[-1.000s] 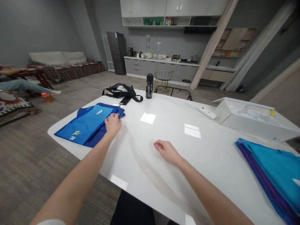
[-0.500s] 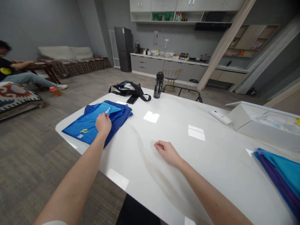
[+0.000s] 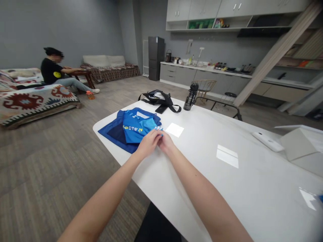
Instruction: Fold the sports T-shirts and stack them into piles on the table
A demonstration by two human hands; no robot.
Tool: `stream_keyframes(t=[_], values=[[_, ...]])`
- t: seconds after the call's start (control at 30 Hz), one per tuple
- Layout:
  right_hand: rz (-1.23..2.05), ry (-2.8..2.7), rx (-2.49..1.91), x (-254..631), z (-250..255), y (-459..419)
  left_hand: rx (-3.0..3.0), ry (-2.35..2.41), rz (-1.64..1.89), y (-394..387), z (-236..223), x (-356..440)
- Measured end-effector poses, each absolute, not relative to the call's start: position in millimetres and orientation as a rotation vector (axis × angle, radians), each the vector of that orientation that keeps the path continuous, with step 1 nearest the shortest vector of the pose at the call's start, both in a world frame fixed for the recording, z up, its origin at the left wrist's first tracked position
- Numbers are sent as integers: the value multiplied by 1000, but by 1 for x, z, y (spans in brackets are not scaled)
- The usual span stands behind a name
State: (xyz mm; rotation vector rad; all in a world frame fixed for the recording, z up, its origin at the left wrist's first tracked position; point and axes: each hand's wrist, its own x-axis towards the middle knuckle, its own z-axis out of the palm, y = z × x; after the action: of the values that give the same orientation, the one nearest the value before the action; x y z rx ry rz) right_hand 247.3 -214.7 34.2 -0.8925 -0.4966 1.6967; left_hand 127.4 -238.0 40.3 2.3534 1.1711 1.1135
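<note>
A bright blue printed shirt (image 3: 135, 132) with yellow and white markings lies near the far left corner of the white table (image 3: 196, 158). Beneath it a darker blue garment (image 3: 110, 129) is spread flat. My left hand (image 3: 148, 144) is closed on the right-hand edge of the shirt. Right against it, my right hand (image 3: 166, 144) pinches the same corner, with a bit of blue cloth showing between the fingers. The hands partly hide the held cloth.
Behind the shirt are a black strap bag (image 3: 157, 96), a phone (image 3: 160, 109) and a dark water bottle (image 3: 191, 96). A white device (image 3: 267, 141) and a white box (image 3: 304, 144) lie to the right. A person (image 3: 51, 69) sits across the room at left.
My right hand has moved left from the bare tabletop to join the left hand at the shirt. The shirt has been turned, showing its neckline and more print. The view has swung left.
</note>
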Motion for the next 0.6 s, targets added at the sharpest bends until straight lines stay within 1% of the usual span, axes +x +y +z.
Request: stream_keyframes(t=[0.07,0.17,0.3,0.4,0.5,0.6], values=[[1562,-511,-859,270,44,-225,2474,1179,1056,-247,40,137],[1438,-603,-843,317,62,-258,2588,1323,1019,-256,35,156],[1248,-709,-946,388,84,-320,2583,1489,992,-261,29,192],[1016,-695,-1043,449,84,-365,2507,1549,951,-260,26,223],[697,-625,-1255,515,69,-406,2413,1411,881,-263,24,262],[295,-644,-1679,568,50,-449,2370,1046,830,-283,26,311]])
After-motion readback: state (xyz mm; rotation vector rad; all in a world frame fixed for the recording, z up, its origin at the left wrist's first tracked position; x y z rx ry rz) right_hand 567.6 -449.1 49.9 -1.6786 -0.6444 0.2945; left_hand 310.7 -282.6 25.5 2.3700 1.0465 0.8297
